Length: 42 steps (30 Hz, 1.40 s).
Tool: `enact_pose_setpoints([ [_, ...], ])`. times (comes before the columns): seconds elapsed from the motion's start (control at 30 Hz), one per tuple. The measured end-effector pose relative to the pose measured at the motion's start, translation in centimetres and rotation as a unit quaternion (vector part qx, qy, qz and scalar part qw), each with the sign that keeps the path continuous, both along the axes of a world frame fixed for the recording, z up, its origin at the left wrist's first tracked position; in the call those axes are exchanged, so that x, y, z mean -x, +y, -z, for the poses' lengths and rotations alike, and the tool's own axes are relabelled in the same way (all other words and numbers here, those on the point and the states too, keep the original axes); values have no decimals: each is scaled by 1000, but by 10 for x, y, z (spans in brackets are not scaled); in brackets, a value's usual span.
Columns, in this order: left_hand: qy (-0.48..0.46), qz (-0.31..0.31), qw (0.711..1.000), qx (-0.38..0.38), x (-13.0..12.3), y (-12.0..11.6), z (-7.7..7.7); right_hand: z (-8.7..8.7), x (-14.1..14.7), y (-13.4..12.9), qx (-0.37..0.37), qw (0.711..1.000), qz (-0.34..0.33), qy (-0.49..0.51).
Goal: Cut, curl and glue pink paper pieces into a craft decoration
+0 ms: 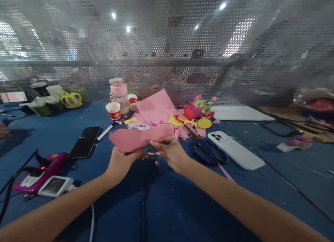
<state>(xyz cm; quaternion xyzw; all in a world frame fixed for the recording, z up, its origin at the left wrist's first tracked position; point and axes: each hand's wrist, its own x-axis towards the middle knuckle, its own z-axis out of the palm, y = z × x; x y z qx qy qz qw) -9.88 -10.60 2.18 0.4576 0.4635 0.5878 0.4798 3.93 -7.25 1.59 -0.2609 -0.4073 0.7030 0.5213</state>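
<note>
A folded or bent sheet of pink paper [137,137] is held up over the blue table between my two hands. My left hand [122,162] grips its lower left edge, fingers partly hidden beneath. Close by, my right hand [172,152] pinches the lower right edge with thumb and fingers. A small teal piece [145,148] shows between the hands; its kind is unclear. Just behind lie a white-handled tool like a craft knife [138,126], a larger pink sheet [158,108] and pink scraps. Scissors with dark blue handles [210,151] rest right of my right hand.
Left are a black phone [86,142], a white marker [105,132], a purple power strip [43,172] and cables. Paper cups [114,111] and a pink-topped bottle [119,96] stand behind. Right lies a white phone [236,150]. A perforated metal screen [167,47] bounds the back.
</note>
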Motion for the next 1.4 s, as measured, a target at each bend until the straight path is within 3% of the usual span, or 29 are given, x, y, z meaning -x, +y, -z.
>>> enact_pose_setpoints([
  [0.73, 6, -4, 1000, -5, 1, -1, 0, -4, -4, 6, -5, 998, 50, 40],
  [1.13, -13, 13, 1000, -18, 1, 0, 2, -2, -5, 7, -23, 997, 34, 61],
  [1.4, 0, 3, 1000, -17, 1, -1, 2, -3, -4, 6, 5, 997, 48, 60],
])
